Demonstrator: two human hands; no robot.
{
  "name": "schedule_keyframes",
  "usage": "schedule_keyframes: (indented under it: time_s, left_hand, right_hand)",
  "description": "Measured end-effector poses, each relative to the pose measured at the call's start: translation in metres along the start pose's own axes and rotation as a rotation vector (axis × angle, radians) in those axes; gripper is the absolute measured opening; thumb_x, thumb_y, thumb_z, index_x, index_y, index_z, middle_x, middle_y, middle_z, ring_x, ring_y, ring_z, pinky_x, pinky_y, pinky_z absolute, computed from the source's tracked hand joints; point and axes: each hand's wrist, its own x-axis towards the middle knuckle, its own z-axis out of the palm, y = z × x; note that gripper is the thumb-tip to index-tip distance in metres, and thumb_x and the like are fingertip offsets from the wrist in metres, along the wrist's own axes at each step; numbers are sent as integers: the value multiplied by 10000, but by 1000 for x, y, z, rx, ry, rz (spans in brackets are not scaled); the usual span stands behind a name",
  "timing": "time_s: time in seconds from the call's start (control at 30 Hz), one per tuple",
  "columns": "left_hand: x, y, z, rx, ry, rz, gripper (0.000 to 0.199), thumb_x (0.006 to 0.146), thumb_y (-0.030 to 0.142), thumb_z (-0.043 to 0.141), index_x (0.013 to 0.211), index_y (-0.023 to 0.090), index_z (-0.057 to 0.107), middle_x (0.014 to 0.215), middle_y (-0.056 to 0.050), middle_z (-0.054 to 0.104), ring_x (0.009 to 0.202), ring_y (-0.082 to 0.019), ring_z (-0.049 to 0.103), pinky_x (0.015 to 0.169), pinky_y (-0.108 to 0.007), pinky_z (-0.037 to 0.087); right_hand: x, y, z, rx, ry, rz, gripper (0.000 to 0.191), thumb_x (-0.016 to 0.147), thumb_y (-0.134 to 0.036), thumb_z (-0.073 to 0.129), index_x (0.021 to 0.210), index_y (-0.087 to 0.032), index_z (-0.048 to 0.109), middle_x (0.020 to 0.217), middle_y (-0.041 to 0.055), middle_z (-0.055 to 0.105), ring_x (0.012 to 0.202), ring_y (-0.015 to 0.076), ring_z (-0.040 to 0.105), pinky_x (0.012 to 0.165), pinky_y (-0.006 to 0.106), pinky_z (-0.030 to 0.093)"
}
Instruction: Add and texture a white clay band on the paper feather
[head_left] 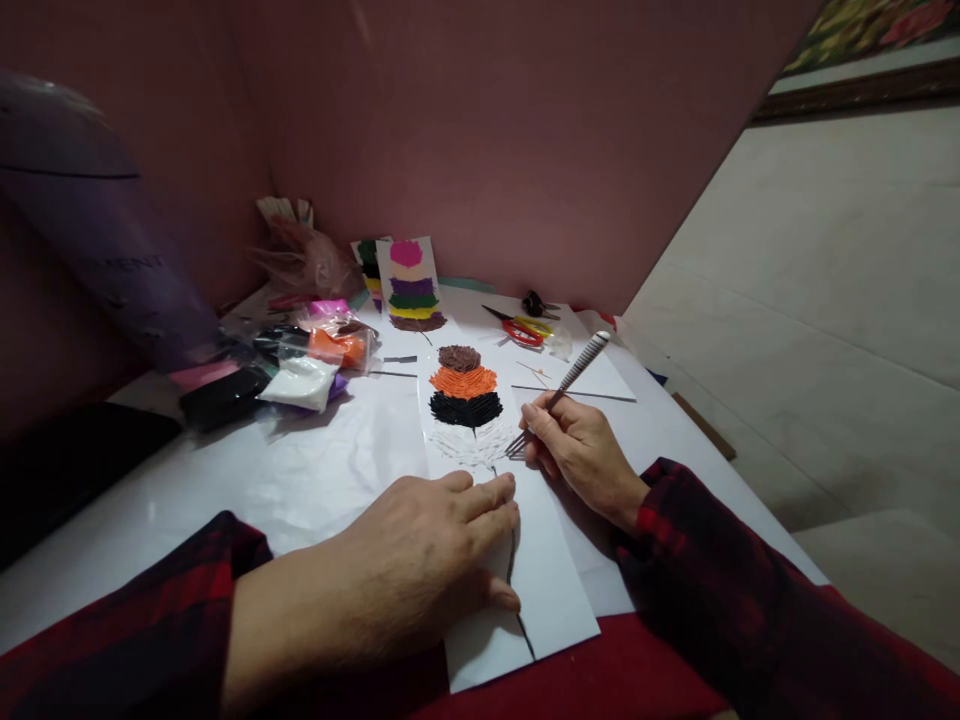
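Observation:
A metal fork (577, 370) with a ridged handle is pinched in my right hand (581, 445). Its tines touch or hover just over the right edge of a white clay band (469, 442); which of the two I cannot tell. That band lies on a white sheet (555, 600), below black (465, 407), orange (463, 381) and brown (459, 357) textured bands. A dark line runs down the sheet. My left hand (442, 530) lies on the sheet below the white band, fingers stretched out and pressing nothing else.
Bagged coloured clay, including a white packet (300, 384) and an orange one (337, 347), is piled at the left. A card with coloured stripes (412, 290) leans at the back. Red and yellow scissors (523, 330) lie at the back right. A pink wall (465, 130) rises behind the table.

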Motion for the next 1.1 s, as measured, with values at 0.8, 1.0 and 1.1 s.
schedule_keyframes:
  time_s: [0.8, 1.0, 1.1]
  left_hand:
    - [1, 4, -7, 52, -73, -17, 240, 955, 430, 518, 968, 193, 550, 1068, -52, 628, 805, -200, 584, 708, -344, 497]
    - [1, 5, -8, 46, -73, -16, 262, 955, 447, 516, 966, 187, 552, 1059, -55, 626, 804, -195, 579, 701, -339, 488]
    - [1, 5, -10, 34, -73, -25, 255, 951, 445, 527, 947, 191, 538, 1037, -34, 619, 799, -190, 569, 691, -334, 482]
  right_hand:
    - [2, -4, 1, -7, -6, 89, 286, 904, -406, 557, 738, -173, 544, 481, -33, 580, 315, 44, 406, 318, 152, 330]
    - [2, -5, 0, -23, 9, 117, 276, 894, -393, 546, 725, -174, 545, 474, -32, 581, 292, 47, 417, 296, 150, 338]
    - [3, -5, 0, -14, 13, 137, 268, 885, -391, 548, 728, -175, 544, 471, -33, 582, 284, 49, 424, 287, 147, 337]
